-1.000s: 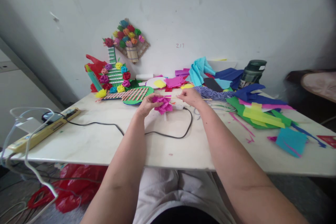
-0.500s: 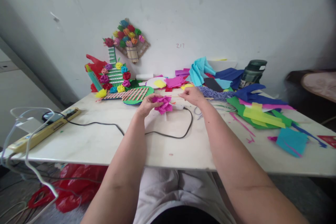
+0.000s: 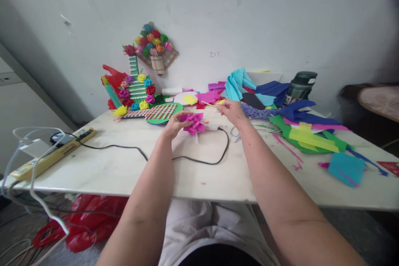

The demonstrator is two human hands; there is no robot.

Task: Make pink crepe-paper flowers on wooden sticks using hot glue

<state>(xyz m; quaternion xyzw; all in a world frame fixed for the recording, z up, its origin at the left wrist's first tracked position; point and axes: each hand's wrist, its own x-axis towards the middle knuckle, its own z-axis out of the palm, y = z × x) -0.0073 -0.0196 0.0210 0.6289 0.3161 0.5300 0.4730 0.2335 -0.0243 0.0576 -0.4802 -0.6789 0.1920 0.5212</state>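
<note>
Between the fingers of my left hand (image 3: 178, 124) is a magenta paper flower (image 3: 195, 124) with pointed petals, held above the table. My right hand (image 3: 230, 112) pinches a thin wooden stick (image 3: 209, 104), whose free end points left and stands apart from the flower. Just below the flower lies a glue gun, mostly hidden, with its black cord (image 3: 225, 149) curling over the tabletop. Beyond my left hand rests a green guitar-shaped piece (image 3: 162, 113) covered with striped sticks.
A stick tower (image 3: 137, 87) with paper flowers stands at the back left. Coloured paper (image 3: 311, 137), purple yarn (image 3: 258, 111) and a dark bottle (image 3: 301, 87) lie or stand to the right. A power strip (image 3: 52, 153) runs along the left edge of the white table (image 3: 109, 170).
The stick in my right hand has swung from nearly level to a slant, its free end now raised and farther from the flower. My left hand and the flower have hardly moved.
</note>
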